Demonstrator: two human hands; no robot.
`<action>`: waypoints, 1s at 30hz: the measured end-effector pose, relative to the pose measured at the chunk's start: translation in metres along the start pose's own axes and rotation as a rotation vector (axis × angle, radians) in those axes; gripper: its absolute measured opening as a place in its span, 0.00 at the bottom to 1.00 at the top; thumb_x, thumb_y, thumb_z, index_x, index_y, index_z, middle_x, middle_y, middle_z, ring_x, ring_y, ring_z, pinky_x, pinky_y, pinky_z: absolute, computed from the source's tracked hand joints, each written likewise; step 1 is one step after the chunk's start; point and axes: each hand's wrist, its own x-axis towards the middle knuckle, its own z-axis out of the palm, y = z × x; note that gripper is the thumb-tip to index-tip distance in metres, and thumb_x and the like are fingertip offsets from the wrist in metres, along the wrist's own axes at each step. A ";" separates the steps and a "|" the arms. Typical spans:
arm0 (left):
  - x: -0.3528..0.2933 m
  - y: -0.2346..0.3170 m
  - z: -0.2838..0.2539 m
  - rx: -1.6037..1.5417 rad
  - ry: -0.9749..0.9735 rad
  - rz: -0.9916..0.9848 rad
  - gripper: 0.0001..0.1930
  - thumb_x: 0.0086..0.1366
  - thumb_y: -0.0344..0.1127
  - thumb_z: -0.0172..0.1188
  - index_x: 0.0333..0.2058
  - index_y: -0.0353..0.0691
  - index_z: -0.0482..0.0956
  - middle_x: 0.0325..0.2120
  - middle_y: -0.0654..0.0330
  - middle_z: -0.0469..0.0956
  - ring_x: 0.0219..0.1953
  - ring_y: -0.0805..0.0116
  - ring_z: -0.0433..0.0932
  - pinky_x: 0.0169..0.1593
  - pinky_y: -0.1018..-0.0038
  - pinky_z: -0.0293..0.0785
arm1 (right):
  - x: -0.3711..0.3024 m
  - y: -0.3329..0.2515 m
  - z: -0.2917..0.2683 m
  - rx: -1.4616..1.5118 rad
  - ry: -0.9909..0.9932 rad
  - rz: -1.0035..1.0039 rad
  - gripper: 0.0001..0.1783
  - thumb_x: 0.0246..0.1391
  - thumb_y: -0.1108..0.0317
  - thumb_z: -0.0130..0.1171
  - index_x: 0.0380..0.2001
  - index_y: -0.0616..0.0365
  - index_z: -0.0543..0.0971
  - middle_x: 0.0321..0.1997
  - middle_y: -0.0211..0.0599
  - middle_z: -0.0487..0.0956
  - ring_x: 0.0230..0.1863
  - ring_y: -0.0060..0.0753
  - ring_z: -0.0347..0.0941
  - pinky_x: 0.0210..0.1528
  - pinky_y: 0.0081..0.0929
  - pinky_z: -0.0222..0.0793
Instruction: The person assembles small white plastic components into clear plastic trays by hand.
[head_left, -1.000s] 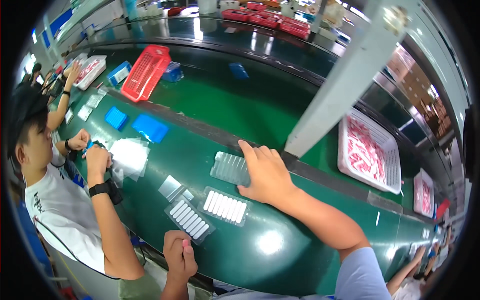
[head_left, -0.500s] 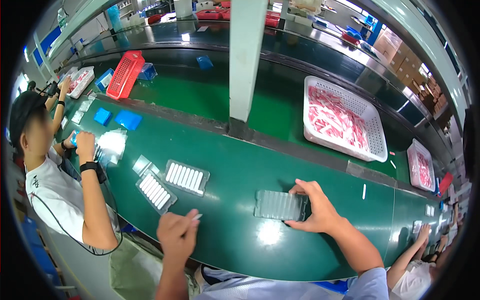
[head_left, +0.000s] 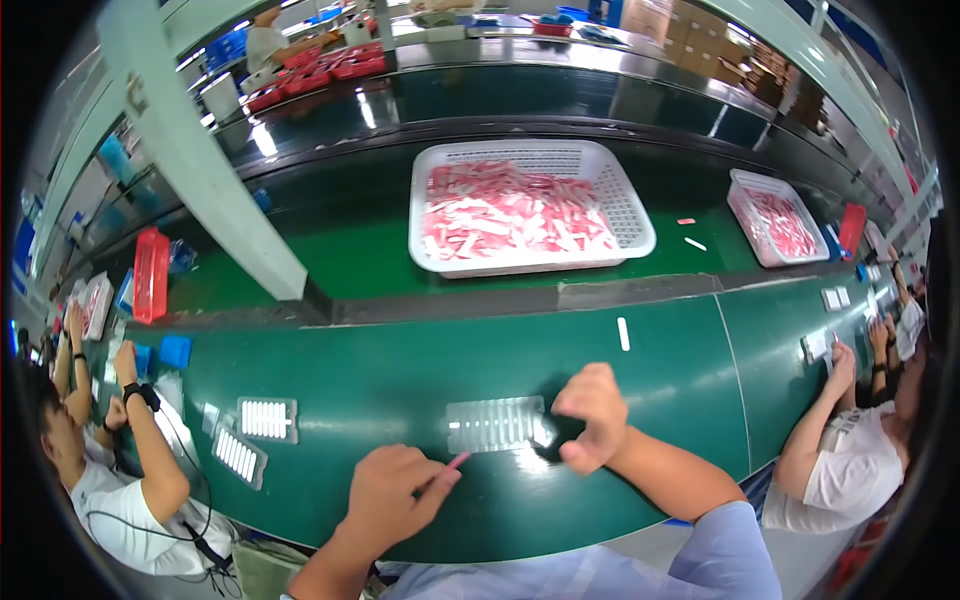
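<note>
A clear plastic tray with a row of slots lies flat on the green worktable. Just below its near edge, my left hand pinches a small pink strip between thumb and forefinger; the strip's tip points toward the tray. My right hand is beside the tray's right end, apart from it, its fingers curved and thumb spread, holding nothing. Further left lie a filled tray and another filled tray, both with rows of white strips.
Beyond the table's raised ledge stands a large white basket full of pink and white strips. A smaller basket is at the right. One loose white strip lies on the table. A post rises at left; co-workers sit on both sides.
My right hand has let go of the clear tray and opened beside it. My left hand has come nearer the tray with its strip. The view has swung to the right.
</note>
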 end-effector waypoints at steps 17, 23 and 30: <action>0.013 0.035 0.012 -0.074 0.072 0.247 0.11 0.52 0.40 0.75 0.33 0.46 0.86 0.21 0.68 0.74 0.21 0.68 0.70 0.26 0.71 0.62 | -0.005 -0.035 0.011 0.028 -0.112 -0.172 0.09 0.44 0.66 0.72 0.30 0.49 0.82 0.24 0.23 0.72 0.26 0.27 0.67 0.34 0.30 0.56; 0.071 0.089 -0.066 -0.008 -0.086 0.781 0.13 0.46 0.35 0.72 0.35 0.49 0.86 0.30 0.68 0.79 0.25 0.69 0.75 0.28 0.73 0.69 | 0.004 0.009 0.005 -0.053 0.192 0.281 0.05 0.51 0.77 0.63 0.27 0.54 0.78 0.22 0.28 0.74 0.25 0.30 0.66 0.40 0.31 0.58; 0.111 0.146 -0.007 -0.045 0.480 0.943 0.22 0.48 0.49 0.63 0.39 0.44 0.76 0.31 0.68 0.70 0.35 0.69 0.70 0.32 0.72 0.61 | 0.002 0.022 0.007 0.053 0.250 0.420 0.03 0.55 0.79 0.60 0.30 0.62 0.77 0.20 0.32 0.73 0.23 0.27 0.64 0.36 0.29 0.58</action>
